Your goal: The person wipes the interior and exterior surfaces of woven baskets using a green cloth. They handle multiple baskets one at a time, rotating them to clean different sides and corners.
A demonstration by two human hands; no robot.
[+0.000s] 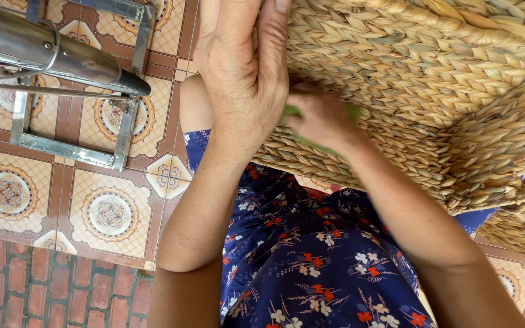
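A large woven straw basket [432,79] made of thick braided fibre lies across my lap and fills the upper right of the head view. My left hand [241,67] rests flat against its near edge, fingers pointing away from me. My right hand [318,116] is blurred and pinches a green strand [293,112] against the weave beside the left hand. My forearms come up from the bottom of the frame over a blue floral dress [311,255].
A shiny metal frame with a tube [62,58] stands on the patterned floor tiles [107,212] at upper left. Red brick paving [44,291] runs along the bottom left. More woven straw [518,228] hangs at the right edge.
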